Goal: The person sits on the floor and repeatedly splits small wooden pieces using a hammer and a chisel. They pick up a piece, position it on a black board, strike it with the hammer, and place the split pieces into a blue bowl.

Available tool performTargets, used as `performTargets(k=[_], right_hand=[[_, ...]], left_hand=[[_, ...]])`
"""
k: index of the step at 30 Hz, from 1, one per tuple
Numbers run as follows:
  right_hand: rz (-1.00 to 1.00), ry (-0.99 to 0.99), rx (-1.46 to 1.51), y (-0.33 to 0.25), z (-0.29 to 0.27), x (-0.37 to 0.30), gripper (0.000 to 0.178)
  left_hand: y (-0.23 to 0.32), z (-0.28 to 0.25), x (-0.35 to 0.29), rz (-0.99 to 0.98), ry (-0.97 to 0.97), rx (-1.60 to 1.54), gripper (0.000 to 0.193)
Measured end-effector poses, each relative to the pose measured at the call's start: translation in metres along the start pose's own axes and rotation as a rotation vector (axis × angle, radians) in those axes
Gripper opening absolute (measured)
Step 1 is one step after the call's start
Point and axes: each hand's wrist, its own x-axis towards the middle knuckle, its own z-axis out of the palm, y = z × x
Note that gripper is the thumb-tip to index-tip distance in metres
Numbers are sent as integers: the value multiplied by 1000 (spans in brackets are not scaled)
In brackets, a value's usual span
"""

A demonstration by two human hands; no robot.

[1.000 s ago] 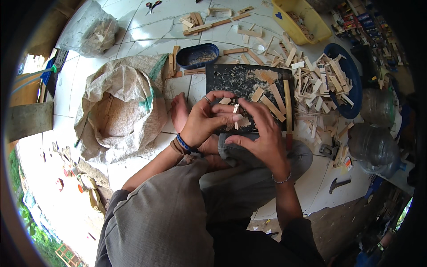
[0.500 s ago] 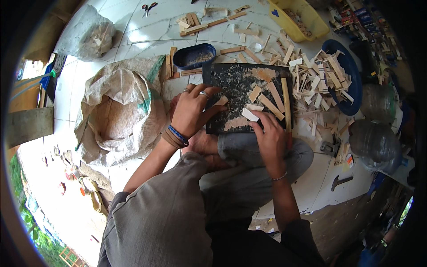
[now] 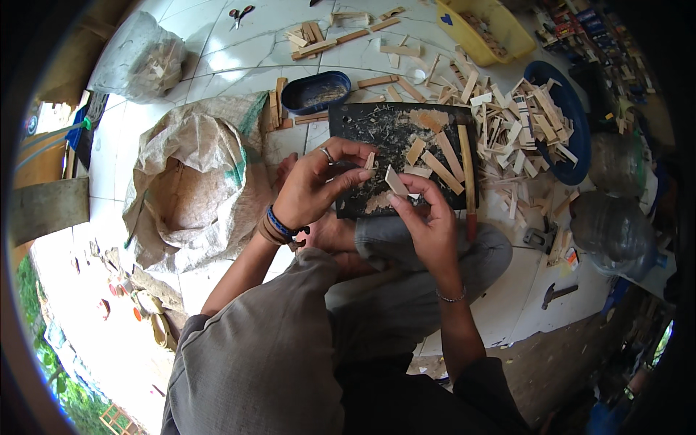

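Above a black work board (image 3: 355, 130) strewn with shavings, my left hand (image 3: 308, 181) pinches a small wood piece (image 3: 370, 161) between thumb and fingertips. Just to its right, my right hand (image 3: 431, 225) holds a pale wood strip (image 3: 395, 181) by thumb and fingers, tilted up. The two pieces are close but apart. Behind the right fingers another pale piece (image 3: 417, 171) lies on the board. Beside it rest several wood strips (image 3: 442, 172), and a wooden-handled hammer (image 3: 466, 156) lies along the board's right edge.
A heap of wood offcuts (image 3: 507, 138) spills from a blue basin (image 3: 573, 163) on the right. A woven sack (image 3: 188, 188) gapes at left. Beyond the board sit a small blue tray (image 3: 316, 93) and a yellow tub (image 3: 500, 36). A second hammer (image 3: 558, 295) lies on the tiles.
My right hand has lifted a pale strip off the board and turned it upright, moving leftward. My left hand has raised its small piece from the board. The hands are closer together.
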Motion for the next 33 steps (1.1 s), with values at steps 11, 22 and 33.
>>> performTargets(k=[11, 22, 33], right_hand=[[249, 10, 326, -16, -10, -11, 31], [274, 27, 479, -17, 2, -17, 23], [301, -5, 414, -14, 10, -24, 21]], left_hand=[[-15, 23, -8, -52, 33, -214, 39], [-20, 23, -12, 165, 115, 86, 26], [-15, 27, -11, 306, 27, 363, 32]])
